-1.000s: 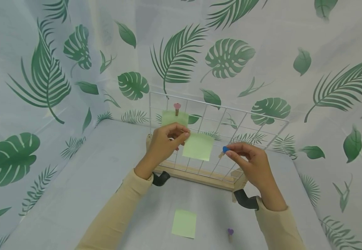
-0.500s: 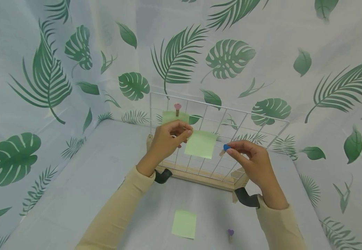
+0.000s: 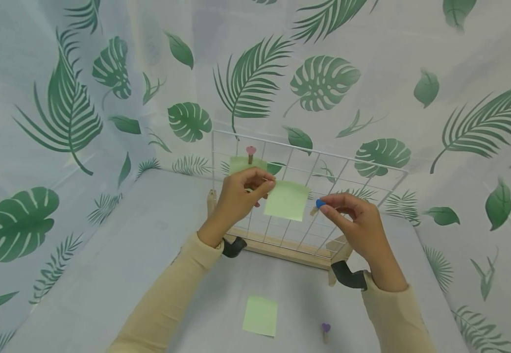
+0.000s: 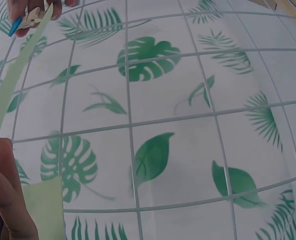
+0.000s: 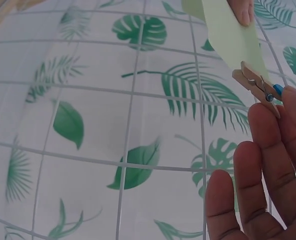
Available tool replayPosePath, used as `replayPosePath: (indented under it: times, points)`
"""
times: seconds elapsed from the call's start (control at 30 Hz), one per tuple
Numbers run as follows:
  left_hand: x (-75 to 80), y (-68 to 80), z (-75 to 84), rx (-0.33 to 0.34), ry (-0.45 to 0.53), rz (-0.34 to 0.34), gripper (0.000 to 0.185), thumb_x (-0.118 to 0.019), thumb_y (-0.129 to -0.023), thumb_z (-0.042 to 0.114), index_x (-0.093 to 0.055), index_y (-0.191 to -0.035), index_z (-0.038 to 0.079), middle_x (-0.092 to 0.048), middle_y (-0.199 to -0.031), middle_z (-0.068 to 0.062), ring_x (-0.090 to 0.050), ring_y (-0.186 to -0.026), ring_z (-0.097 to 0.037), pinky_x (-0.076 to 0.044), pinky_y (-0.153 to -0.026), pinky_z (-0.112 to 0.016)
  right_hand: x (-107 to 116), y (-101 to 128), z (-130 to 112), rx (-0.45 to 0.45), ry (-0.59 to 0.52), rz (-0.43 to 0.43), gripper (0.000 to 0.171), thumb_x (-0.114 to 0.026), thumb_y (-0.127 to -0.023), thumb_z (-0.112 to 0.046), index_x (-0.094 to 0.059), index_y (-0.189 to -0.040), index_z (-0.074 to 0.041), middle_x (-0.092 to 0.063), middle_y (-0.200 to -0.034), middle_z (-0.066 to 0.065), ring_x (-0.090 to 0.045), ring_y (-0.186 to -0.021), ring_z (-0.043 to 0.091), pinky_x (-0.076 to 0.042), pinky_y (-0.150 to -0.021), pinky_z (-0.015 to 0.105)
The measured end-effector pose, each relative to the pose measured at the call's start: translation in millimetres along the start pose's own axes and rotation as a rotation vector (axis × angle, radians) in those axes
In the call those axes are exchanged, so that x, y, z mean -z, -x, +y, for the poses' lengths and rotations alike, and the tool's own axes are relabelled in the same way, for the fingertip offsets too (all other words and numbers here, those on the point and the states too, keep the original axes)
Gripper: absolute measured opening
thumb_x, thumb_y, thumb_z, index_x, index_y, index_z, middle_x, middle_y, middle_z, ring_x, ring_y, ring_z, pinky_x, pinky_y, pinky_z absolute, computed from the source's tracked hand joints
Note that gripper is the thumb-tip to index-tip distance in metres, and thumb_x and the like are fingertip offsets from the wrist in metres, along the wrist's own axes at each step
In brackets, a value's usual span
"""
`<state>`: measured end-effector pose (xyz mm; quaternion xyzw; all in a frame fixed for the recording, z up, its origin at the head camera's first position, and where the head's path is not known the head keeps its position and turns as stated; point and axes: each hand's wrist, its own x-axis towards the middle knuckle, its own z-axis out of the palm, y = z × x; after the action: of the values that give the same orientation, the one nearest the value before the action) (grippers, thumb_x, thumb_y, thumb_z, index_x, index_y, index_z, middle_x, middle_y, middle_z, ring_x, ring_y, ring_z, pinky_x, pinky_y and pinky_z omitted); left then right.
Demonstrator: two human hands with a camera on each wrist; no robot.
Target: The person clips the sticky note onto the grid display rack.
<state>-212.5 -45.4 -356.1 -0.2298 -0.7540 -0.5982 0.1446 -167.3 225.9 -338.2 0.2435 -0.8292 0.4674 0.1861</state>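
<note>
In the head view my left hand (image 3: 245, 193) pinches a light green sticky note (image 3: 287, 200) by its upper left edge, in front of a white wire grid (image 3: 348, 169). My right hand (image 3: 358, 220) pinches a small wooden clothespin (image 5: 258, 87) with a blue heart, just right of the note. In the right wrist view the clothespin's jaws face the note and seem slightly parted; whether they touch it I cannot tell. Behind my left hand, another green note (image 3: 237, 163) hangs on the grid under a pink-heart clothespin (image 3: 250, 155).
A wooden base (image 3: 281, 252) carries the grid. On the white tabletop (image 3: 149, 274) lie a loose green note (image 3: 260, 316) and a purple-heart clothespin (image 3: 326, 332). Leaf-printed cloth (image 3: 255, 39) surrounds the table. Some red thing, partly hidden, shows beside my left fingers.
My left hand has carried the note a little right and up. My right hand has risen slightly with the blue-heart clothespin, and the gap between the two has narrowed.
</note>
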Motion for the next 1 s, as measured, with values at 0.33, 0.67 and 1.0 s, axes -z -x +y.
replayPosePath:
  times: [0.33, 0.67, 1.0]
  points:
    - [-3.9, -4.0, -0.3, -0.010, 0.000, 0.032, 0.013, -0.075, -0.104, 0.013, -0.077, -0.113, 0.003, -0.077, -0.089, -0.009, -0.072, -0.077, -0.025, -0.062, -0.060, -0.034, 2, -5, -1, 0.020, 0.019, 0.004, 0.016, -0.074, -0.094, 0.013, -0.077, -0.108, 0.006, -0.074, -0.102, -0.016, -0.065, -0.093, -0.005, -0.052, -0.085, 0.009]
    - [-8.0, -8.1, -0.2, 0.001, 0.027, 0.048, 0.015, -0.075, -0.105, 0.013, -0.076, -0.115, 0.003, -0.079, -0.095, -0.011, -0.074, -0.082, -0.026, -0.063, -0.058, -0.036, 2, -13, -6, 0.013, 0.057, 0.012, 0.015, -0.074, -0.095, 0.010, -0.076, -0.110, 0.007, -0.076, -0.104, 0.021, -0.063, -0.095, -0.007, -0.050, -0.087, 0.008]
    - [-10.0, -12.0, -0.3, -0.005, 0.026, 0.053, 0.014, -0.074, -0.105, 0.013, -0.076, -0.113, 0.002, -0.080, -0.095, -0.012, -0.074, -0.080, -0.022, -0.063, -0.057, -0.035, 4, -20, -6, 0.043, 0.111, -0.001, 0.012, -0.075, -0.094, 0.009, -0.076, -0.106, 0.007, -0.077, -0.101, 0.021, -0.062, -0.089, -0.009, -0.050, -0.082, 0.006]
